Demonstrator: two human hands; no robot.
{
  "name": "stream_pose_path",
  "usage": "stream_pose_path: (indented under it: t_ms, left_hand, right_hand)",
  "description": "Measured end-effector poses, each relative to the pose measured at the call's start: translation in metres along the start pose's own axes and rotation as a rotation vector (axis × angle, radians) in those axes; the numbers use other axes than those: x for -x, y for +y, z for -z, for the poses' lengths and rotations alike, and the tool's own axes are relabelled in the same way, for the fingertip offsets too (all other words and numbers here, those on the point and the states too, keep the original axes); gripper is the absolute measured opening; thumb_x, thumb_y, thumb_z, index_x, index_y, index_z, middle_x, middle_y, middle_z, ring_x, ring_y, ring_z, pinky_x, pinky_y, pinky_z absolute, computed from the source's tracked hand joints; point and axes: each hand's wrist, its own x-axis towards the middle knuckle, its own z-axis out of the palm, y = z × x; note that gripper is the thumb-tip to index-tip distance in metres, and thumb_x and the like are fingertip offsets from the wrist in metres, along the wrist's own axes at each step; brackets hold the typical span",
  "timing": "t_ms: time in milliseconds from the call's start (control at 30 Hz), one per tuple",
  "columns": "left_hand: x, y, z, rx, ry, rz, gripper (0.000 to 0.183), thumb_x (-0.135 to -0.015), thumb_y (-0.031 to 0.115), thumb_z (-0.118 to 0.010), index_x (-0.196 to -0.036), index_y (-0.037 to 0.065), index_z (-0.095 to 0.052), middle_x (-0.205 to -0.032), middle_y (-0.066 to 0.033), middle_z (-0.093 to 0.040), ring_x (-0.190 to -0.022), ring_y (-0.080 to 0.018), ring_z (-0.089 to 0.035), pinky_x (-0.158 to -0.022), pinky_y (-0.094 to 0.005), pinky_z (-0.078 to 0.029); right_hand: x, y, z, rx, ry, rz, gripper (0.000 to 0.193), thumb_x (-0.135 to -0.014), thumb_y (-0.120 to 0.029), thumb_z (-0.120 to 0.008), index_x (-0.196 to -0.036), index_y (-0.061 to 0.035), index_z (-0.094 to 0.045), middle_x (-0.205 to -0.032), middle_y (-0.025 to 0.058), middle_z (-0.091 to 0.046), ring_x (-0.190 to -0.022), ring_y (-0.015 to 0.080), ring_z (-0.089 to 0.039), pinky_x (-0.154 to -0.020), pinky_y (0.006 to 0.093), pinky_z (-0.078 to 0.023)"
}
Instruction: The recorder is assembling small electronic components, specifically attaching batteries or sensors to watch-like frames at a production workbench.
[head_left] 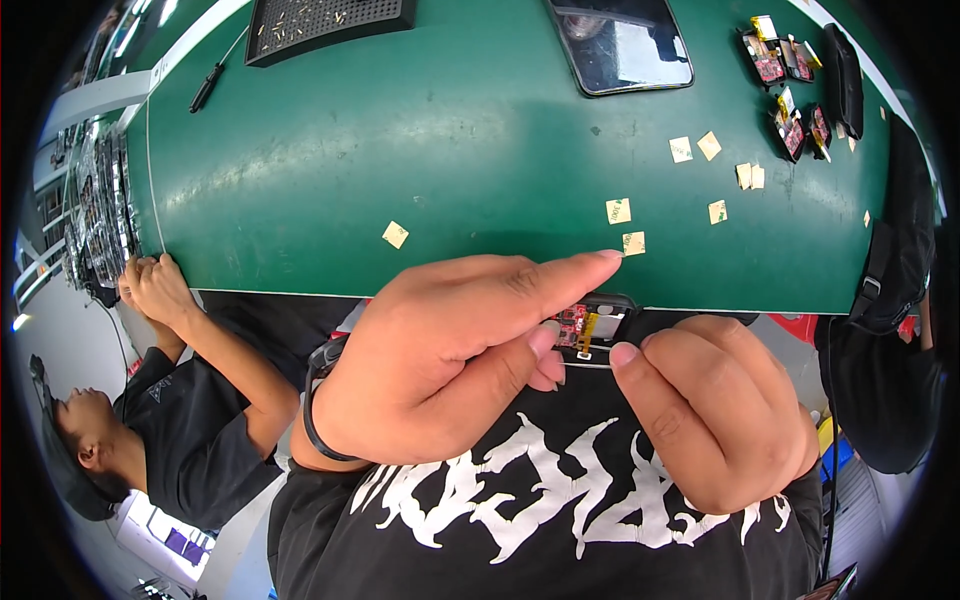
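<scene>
My left hand (440,350) grips a small black electronic housing (628,303) between thumb and fingers, just off the table's near edge. Inside it show a red circuit board (572,322) and a flat part with yellow tape. The left index finger stretches over the housing, its tip close to a square paper-backed sticker (634,243). My right hand (720,410) is closed in a pinch beside the housing's lower right corner. Whatever its thumb and index finger hold, if anything, is too small or hidden to make out.
More pale stickers (618,210) lie scattered on the green table (330,190). Several opened housings with red boards (768,65) stand at far right, near a phone-like device (625,45). A black tray (330,25) and screwdriver (207,88) lie far left. Another person (190,420) sits left.
</scene>
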Motion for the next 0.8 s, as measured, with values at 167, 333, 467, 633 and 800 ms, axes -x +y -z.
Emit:
stream_pose_path:
  t_ms: [167,333,467,633,800]
  left_hand:
    - [0.0,0.0,-0.001,0.007,0.007,0.019,0.043,-0.098,-0.011,-0.049,-0.141,-0.008,-0.055,-0.104,-0.0144,-0.068,-0.081,-0.0121,-0.068,-0.075,-0.0245,-0.058]
    - [-0.001,-0.002,-0.001,-0.011,0.013,0.002,0.043,-0.098,-0.011,-0.049,-0.14,-0.009,-0.056,-0.102,-0.014,-0.068,-0.081,-0.0123,-0.068,-0.075,-0.025,-0.058]
    - [-0.002,0.001,0.001,-0.048,0.003,-0.027,0.045,-0.096,-0.013,-0.051,-0.14,-0.006,-0.057,-0.099,-0.0132,-0.067,-0.08,-0.013,-0.068,-0.075,-0.0249,-0.057]
    - [-0.005,0.0,-0.001,-0.051,0.113,0.051,0.043,-0.094,-0.009,-0.063,-0.136,-0.004,-0.062,-0.096,-0.0095,-0.066,-0.077,-0.0111,-0.067,-0.068,-0.0235,-0.055]
    - [-0.007,-0.006,0.007,0.012,0.309,0.072,0.035,-0.094,-0.008,-0.063,-0.129,-0.004,-0.066,-0.089,-0.0059,-0.066,-0.069,-0.0089,-0.066,-0.059,-0.0221,-0.053]
  right_hand:
    - [-0.001,0.002,0.002,-0.025,-0.033,0.009,0.041,-0.059,0.003,-0.072,-0.098,0.0169,-0.068,-0.086,0.0184,-0.06,-0.069,0.0291,-0.061,-0.058,0.0358,-0.053]
    - [-0.004,0.005,0.005,-0.017,-0.069,0.029,0.042,-0.058,0.0,-0.071,-0.097,0.0174,-0.068,-0.088,0.0194,-0.061,-0.07,0.0297,-0.061,-0.059,0.0365,-0.054]
    - [-0.007,0.006,0.009,0.015,-0.11,0.064,0.032,-0.064,-0.003,-0.071,-0.092,0.0132,-0.068,-0.089,0.0163,-0.059,-0.073,0.0266,-0.06,-0.061,0.032,-0.053]
    - [-0.009,0.009,0.013,0.135,-0.205,0.06,0.034,-0.075,-0.011,-0.067,-0.103,0.0083,-0.068,-0.097,0.0139,-0.059,-0.085,0.0239,-0.058,-0.067,0.0276,-0.053]
    - [-0.005,0.015,0.03,0.166,-0.15,-0.106,0.03,-0.077,-0.007,-0.069,-0.106,0.0035,-0.069,-0.1,0.0127,-0.06,-0.083,0.025,-0.061,-0.068,0.0324,-0.053]
